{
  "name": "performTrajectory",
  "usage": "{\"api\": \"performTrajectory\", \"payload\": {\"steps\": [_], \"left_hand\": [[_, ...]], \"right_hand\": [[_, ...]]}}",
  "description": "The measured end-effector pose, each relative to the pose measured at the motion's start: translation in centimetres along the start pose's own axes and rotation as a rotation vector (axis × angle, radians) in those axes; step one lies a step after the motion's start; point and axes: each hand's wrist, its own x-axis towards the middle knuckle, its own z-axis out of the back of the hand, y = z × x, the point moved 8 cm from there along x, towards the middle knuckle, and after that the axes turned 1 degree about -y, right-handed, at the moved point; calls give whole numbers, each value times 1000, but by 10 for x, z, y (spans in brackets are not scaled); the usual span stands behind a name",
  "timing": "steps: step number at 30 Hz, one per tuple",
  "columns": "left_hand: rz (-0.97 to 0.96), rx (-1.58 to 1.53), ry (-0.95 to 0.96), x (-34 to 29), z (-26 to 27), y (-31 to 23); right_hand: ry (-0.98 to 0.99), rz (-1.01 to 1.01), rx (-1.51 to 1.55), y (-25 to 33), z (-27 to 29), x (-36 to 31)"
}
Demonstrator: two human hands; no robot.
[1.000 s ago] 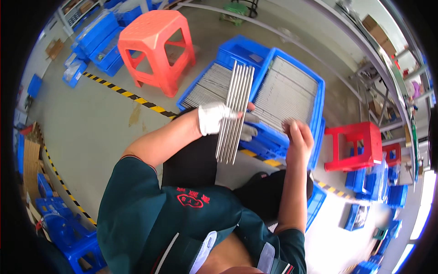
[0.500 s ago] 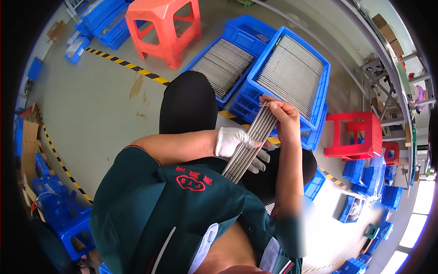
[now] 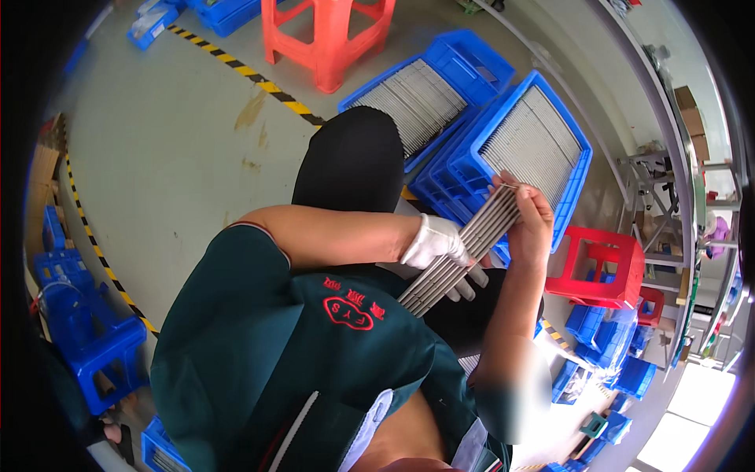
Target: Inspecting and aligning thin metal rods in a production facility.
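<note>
Left hand (image 3: 437, 242), white-gloved: clenched around middle of bundle of grey rods (image 3: 464, 253) | Right hand (image 3: 529, 224), bare: pinching the bundle's upper end, at 2 o'clock from the glove | Bundle: over lap, tilted, before blue trays (image 3: 578, 169) of rods

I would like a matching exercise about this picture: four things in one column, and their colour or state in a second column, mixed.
Things:
1. left hand
2. right hand
3. stool by the shelves
4. crate of metal rods

Descriptions:
A. blue, on the floor
B. bare, at the upper end of the bundle of metal rods
C. red
D. in a white glove, around the bundle's middle

Pairs: 1-D, 2-B, 3-C, 4-A
</note>
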Motion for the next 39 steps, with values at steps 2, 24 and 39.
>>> {"api": "performTrajectory", "payload": {"steps": [2, 24, 39], "left_hand": [[13, -3, 22, 3, -6, -4], [31, -122, 109, 39, 18, -31], [78, -197, 21, 45, 10, -43]], "right_hand": [[-23, -20, -32, 4, 1, 2], [-71, -176, -99, -7, 53, 56], [-225, -141, -230, -11, 72, 52]]}}
